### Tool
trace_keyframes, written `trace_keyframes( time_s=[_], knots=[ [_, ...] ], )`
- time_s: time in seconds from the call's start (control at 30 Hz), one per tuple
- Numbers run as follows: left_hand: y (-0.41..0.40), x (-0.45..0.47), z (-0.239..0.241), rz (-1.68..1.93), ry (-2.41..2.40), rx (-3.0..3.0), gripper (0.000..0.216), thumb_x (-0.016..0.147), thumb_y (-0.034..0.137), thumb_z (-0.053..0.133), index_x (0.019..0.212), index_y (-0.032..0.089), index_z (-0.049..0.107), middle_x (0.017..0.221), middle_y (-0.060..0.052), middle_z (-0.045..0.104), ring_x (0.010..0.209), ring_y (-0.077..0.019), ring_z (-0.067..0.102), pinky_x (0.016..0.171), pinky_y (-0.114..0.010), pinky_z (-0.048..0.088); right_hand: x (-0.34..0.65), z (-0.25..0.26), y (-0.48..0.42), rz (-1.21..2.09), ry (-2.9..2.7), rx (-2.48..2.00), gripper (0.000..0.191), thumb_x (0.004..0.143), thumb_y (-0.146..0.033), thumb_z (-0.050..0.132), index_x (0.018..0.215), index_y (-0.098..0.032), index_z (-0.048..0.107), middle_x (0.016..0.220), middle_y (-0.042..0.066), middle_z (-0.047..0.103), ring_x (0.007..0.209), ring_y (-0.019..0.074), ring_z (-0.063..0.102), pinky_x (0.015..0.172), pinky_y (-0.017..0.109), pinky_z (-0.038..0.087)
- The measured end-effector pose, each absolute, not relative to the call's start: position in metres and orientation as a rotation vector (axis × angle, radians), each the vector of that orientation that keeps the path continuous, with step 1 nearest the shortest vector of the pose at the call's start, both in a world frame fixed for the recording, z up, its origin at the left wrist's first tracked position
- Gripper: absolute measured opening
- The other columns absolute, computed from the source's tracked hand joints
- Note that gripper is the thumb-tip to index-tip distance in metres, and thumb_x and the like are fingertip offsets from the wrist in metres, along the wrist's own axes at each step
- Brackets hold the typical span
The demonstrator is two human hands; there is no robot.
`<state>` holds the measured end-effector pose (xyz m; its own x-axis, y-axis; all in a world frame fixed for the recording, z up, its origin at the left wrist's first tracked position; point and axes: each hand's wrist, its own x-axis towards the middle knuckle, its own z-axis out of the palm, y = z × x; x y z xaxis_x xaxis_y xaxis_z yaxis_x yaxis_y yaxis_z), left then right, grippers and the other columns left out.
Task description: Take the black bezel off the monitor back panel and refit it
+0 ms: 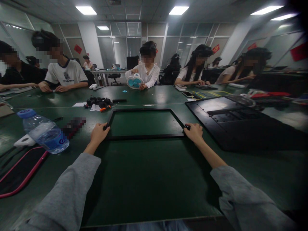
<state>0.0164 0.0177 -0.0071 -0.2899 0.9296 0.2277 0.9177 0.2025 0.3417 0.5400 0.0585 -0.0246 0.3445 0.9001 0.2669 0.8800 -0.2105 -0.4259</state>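
Observation:
A thin black rectangular frame (144, 137), like a monitor bezel, is held level over the green table (149, 179), whose surface shows through its opening. My left hand (99, 133) is closed on the frame's left side. On the opposite side, my right hand (194, 132) grips it with thumb and fingers. Whether the frame touches the table I cannot tell. To the right of my right hand lies a large dark panel (231, 128), shaped like the back shell of a screen.
A water bottle (44, 131) leans at the left, near a red-edged phone or case (44, 154). Beyond the frame lie a heap of black parts (97, 103) and a black rod (119, 100). Several people sit around the table; one across holds a small fan (135, 82).

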Motion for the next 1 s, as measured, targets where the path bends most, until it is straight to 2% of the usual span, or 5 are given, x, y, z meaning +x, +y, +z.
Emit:
trace_keyframes(
  time_s=[0.17,0.6,1.0],
  knots=[
    [0.0159,0.0177,-0.0053,0.648,2.415,1.872,0.050,0.096,0.048,0.049,0.136,0.022,0.065,0.135,-0.015,0.060,0.117,-0.0309,0.063,0.095,-0.040,0.052,0.5395,-0.0246,0.0583,0.038,-1.542,-2.103,0.047,0.087,-0.036,0.054,0.126,-0.015,0.069,0.124,0.020,0.055,0.122,0.0370,0.046,0.100,0.051,0.040],
    [0.0128,0.0215,-0.0018,0.629,2.409,1.878,0.050,0.097,0.045,0.048,0.137,0.020,0.064,0.135,-0.016,0.060,0.117,-0.0321,0.063,0.094,-0.042,0.052,0.5380,-0.0254,0.0579,0.025,-1.544,-2.118,0.051,0.088,-0.034,0.050,0.133,-0.014,0.066,0.126,0.020,0.053,0.122,0.0376,0.046,0.100,0.050,0.040],
    [0.0120,0.0226,-0.0004,0.576,2.427,1.902,0.050,0.098,0.045,0.047,0.138,0.021,0.063,0.135,-0.015,0.060,0.114,-0.0315,0.064,0.094,-0.040,0.052,0.5398,-0.0265,0.0582,0.015,-1.554,-2.091,0.047,0.086,-0.033,0.052,0.126,-0.015,0.068,0.122,0.020,0.053,0.120,0.0376,0.045,0.098,0.051,0.040]
  ],
)
